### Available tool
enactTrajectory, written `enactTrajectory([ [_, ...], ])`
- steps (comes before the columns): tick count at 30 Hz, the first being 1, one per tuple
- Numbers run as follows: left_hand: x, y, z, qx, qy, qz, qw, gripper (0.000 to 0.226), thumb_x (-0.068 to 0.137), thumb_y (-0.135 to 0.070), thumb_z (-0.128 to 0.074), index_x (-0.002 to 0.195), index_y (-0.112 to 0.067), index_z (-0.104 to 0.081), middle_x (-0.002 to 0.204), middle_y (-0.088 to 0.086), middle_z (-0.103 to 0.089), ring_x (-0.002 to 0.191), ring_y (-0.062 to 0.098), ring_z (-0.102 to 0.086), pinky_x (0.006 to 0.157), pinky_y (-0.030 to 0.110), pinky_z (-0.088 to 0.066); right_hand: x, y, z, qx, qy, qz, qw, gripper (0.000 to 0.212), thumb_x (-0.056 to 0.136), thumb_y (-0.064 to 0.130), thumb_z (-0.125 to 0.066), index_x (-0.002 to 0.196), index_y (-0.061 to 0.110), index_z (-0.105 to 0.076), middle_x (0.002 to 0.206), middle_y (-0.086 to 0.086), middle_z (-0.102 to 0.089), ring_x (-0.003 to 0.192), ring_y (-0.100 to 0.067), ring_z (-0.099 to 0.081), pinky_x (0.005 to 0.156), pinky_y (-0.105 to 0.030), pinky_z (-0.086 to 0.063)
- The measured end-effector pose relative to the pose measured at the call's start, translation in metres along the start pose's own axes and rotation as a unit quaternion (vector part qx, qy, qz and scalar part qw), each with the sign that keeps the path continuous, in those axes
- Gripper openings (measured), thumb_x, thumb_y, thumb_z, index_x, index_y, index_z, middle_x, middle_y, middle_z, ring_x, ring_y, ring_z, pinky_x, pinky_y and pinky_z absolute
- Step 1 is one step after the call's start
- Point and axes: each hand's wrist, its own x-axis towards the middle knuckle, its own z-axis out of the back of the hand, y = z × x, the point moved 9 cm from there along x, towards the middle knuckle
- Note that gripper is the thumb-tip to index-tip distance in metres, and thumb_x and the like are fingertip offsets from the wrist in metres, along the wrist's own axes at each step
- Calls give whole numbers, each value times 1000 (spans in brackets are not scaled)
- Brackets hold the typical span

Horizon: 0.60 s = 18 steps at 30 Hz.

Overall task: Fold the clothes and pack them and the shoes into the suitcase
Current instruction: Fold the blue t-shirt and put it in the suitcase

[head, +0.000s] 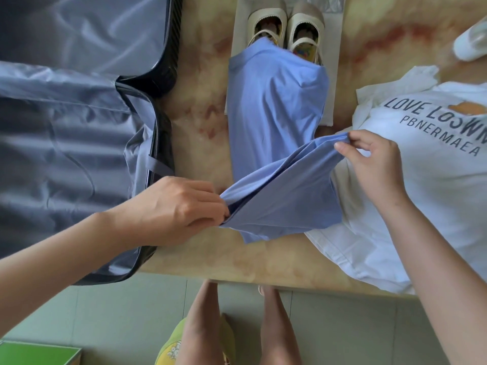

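A blue shirt (274,119) lies lengthwise on the marbled table (200,122), its near end lifted off the surface. My left hand (181,204) pinches the near left corner of that end. My right hand (374,159) pinches the right corner, raised higher. The shirt's far end covers the heels of a pair of cream shoes (286,27) standing on a white bag. An open suitcase (66,114) with grey lining fills the left side. A white printed T-shirt (432,159) lies at the right, partly under my right arm.
A white bottle-like object (471,43) lies at the far right edge. The table's near edge runs just below my hands, with my legs and a green floor beneath. A green box (37,354) sits at the bottom left.
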Motion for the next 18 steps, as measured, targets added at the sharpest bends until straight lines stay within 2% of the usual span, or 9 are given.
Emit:
enactTrajectory([
  [2,-3,8,-7,23,37,14,999,33,97,-12,-32,77,-13,-58,66,-1,-53,52,25,-46,39,31,-38,1,1,0,2,-1,2,1000,8,88,13,-66,91,19,-65,80,12,-62,75,19,-56,71,0,-35],
  [4,-4,15,-4,46,43,22,998,22,91,-9,-36,77,-13,-53,63,0,-47,45,26,-38,35,28,-29,1,1,0,-4,-2,7,1000,6,88,13,-66,91,17,-66,81,8,-64,76,11,-57,72,0,-36],
  [8,-5,-3,1,13,55,6,998,27,90,-5,-39,93,-7,-66,70,1,-58,49,22,-50,39,29,-40,-3,-1,-1,-30,4,15,999,10,87,13,-66,92,4,-67,81,-1,-63,80,0,-55,72,-2,-35],
  [10,-3,-22,-2,14,65,-25,998,31,85,4,-34,84,-8,-63,65,3,-48,47,23,-39,37,30,-34,-4,0,-2,-40,7,21,999,11,87,13,-66,93,3,-67,81,-1,-63,80,-2,-55,74,-4,-36],
  [12,-3,-21,-3,41,60,-27,997,31,79,11,-36,81,-10,-60,64,3,-43,48,22,-29,37,29,-27,-4,-1,-2,-49,6,24,998,12,87,14,-66,94,5,-68,81,0,-64,81,-8,-59,78,-13,-40],
  [15,-10,-1,1,92,28,-1,995,36,67,18,-48,85,-9,-65,70,3,-55,50,22,-31,38,29,-28,-4,-1,-5,-63,10,30,998,12,87,16,-66,92,6,-68,80,2,-64,85,-17,-62,85,-30,-43],
  [18,-14,10,-5,73,33,24,996,31,71,14,-52,85,-11,-64,69,-1,-55,49,21,-32,38,27,-30,-5,2,-9,-68,10,36,997,11,87,18,-66,91,8,-68,80,4,-64,87,-19,-62,90,-40,-45],
])
